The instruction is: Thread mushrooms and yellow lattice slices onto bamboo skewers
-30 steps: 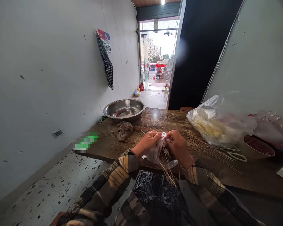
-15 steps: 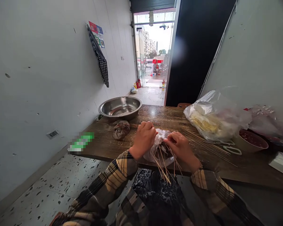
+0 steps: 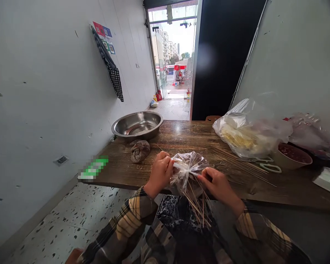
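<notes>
A clear plastic bag (image 3: 191, 161) is gathered into a knot at the near edge of the wooden table (image 3: 126, 176). My left hand (image 3: 162, 169) grips one twisted end of it, fingers closed. On the other side, my right hand (image 3: 213, 179) pinches the opposite end between thumb and fingers. Thin wooden skewers (image 3: 196, 205) stick out from under the knot toward me, past the table edge. What else the bag holds is hard to make out. A brownish lump (image 3: 140, 151) lies left of my left hand.
A wide metal basin (image 3: 137, 124) stands at the back left. To the right are loose skewers (image 3: 236, 161), scissors (image 3: 271, 168), a filled plastic bag (image 3: 242, 135), a bowl of dark red contents (image 3: 294, 157) and a white packet (image 3: 328, 183).
My hands have moved apart, drawing the bag's ends outward into a tight knot. The bag's plastic now spreads out behind the knot.
</notes>
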Tool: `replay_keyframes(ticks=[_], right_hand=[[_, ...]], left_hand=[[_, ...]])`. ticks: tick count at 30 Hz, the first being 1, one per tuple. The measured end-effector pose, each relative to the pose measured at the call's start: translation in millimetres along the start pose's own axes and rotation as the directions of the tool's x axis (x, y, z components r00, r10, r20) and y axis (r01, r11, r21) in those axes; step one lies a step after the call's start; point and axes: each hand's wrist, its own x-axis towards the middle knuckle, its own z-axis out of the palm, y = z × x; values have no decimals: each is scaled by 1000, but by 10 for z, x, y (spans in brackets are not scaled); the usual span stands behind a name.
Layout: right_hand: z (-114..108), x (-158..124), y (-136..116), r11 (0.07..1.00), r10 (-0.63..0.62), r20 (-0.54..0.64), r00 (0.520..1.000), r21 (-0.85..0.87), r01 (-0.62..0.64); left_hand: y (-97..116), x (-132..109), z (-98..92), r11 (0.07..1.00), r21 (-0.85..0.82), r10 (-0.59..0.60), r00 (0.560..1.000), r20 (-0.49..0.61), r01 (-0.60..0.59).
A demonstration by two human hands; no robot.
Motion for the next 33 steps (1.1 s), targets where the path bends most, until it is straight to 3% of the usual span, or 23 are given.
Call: replay_keyframes(ticks=[3,7,8,10,14,15,17,19,22,26,28,30,33], right_hand=[[-15,68,-57,996,-28,13,1000,-80,29],[-45,165,-134,999,-28,-12,1000,-39,28],[-53,181,-152,1000,-11,-32,999,26,12],[-63,201,-191,969,52,-23,998,241,-45],[-32,209,-279,695,132,271,954,661,-284],[-18,212,-295,651,117,332,936,686,-325],[5,224,-309,673,84,367,926,664,-324],[23,239,-301,782,74,300,951,574,-242],[41,241,-261,901,61,172,983,415,-129],[38,214,-229,891,103,160,982,424,-163],[20,227,-273,848,146,181,973,483,-218],[-1,265,-371,827,143,155,978,523,-204],[-20,323,-561,886,4,-5,1000,464,-1]], left_hand=[[145,78,-103,918,-368,-81,979,188,147],[206,148,-110,656,-575,-112,816,567,489],[193,151,-87,589,-599,-105,786,610,543],[158,145,-33,489,-643,-88,767,636,589],[141,124,25,396,-696,-108,783,612,599],[150,120,28,406,-698,-116,791,601,590],[171,117,31,474,-668,-141,798,585,573],[182,117,45,579,-610,-183,815,550,541],[169,110,85,745,-510,-205,875,438,430],[156,77,103,890,-366,-139,926,352,273],[176,57,89,941,-276,-88,927,366,198],[205,46,73,974,-199,-10,901,434,106],[238,44,67,989,-144,53,882,468,17]])
